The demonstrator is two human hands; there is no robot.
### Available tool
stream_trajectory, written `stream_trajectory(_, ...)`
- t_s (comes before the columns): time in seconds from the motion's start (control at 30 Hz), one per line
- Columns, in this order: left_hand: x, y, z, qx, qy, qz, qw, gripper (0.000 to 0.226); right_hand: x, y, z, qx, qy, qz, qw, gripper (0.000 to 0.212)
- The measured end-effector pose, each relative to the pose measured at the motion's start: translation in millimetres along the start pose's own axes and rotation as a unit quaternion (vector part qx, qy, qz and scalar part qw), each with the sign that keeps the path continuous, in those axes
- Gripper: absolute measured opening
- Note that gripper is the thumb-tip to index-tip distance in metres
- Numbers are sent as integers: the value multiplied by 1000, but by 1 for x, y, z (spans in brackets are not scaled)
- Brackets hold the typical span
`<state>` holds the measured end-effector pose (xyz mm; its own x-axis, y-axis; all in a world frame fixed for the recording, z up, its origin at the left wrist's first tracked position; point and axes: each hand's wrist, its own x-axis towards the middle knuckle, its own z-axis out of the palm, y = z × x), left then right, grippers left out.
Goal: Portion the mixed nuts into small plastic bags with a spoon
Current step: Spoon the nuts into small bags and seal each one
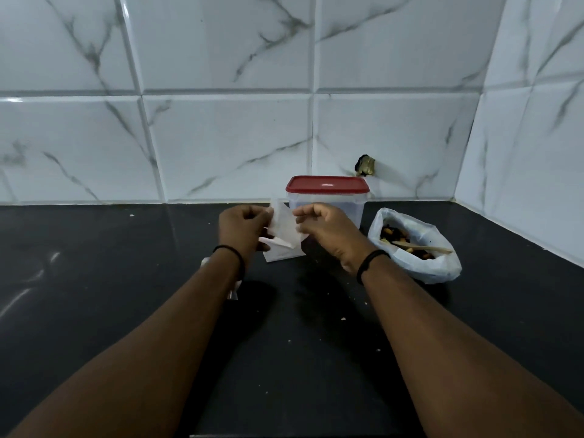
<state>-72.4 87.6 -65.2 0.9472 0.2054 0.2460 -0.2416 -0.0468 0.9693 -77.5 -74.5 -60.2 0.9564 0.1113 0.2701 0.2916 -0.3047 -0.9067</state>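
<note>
Forearms reaching out from the near edge over the dark countertop (pixel 94 279), each wrist wearing a thin black band. Lying partly hidden under the left forearm, a bit of clear plastic (pixel 234 290) on the counter. Farther out, left hand (pixel 245 229) and right hand (pixel 325 230) curling their fingers and pinching the small plastic bag (pixel 284 235) between them, each gripping one side near its top, the bag hanging just above the counter at centre. Sitting to the right of the right hand, a white bag (pixel 420 270) with its mouth rolled open, holding the mixed nuts (pixel 393 235); resting in it, the wooden spoon (pixel 420 247), handle pointing right. Standing just behind the hands, a clear container (pixel 357 207) wearing a red lid (pixel 327 184). Rising at the far side and the right, the marbled white tile wall (pixel 221 121), carrying a small dark fixture (pixel 365 165) above the container.
</note>
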Motion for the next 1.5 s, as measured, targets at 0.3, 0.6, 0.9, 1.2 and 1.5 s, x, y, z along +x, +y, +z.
stream_trajectory(0.3,-14,-7,28,77,-129,110,983,19,-8,-1,-14,34,40,-8,999,21)
stream_trajectory(0.6,-16,-7,30,77,-128,97,984,12,-15,2,-15,86,31,-9,996,11)
stream_trajectory(0.9,-17,-13,36,202,-37,168,964,11,-12,10,-9,-39,123,-6,992,7)
stream_trajectory(1.2,-24,-2,38,366,46,263,891,22,-20,3,-18,-364,242,-122,891,9)
stream_trajectory(1.5,-14,-8,32,381,-37,398,834,77,-12,9,-29,-208,207,-107,950,4)
